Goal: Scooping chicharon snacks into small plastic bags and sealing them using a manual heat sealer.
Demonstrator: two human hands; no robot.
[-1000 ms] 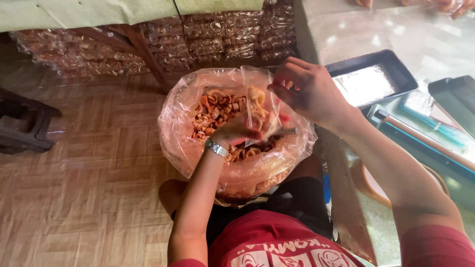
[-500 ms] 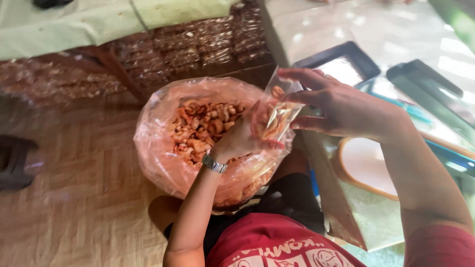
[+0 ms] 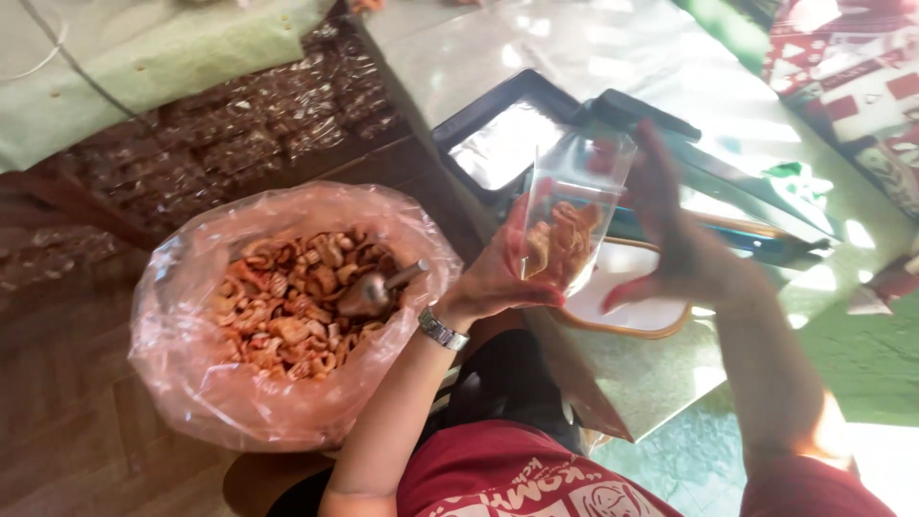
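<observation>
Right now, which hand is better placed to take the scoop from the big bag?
Probably the left hand: it is nearer the scoop in the big bag, though it holds the small bag. The right hand is farther.

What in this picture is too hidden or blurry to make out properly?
- Right hand, head view: motion-blurred, so its touch on the small clear bag cannot be told.
- Metal scoop: bowl partly buried in the snacks.
- Left hand: fingertips hidden behind the small bag.
- Dark tray: washed out by glare.
</observation>
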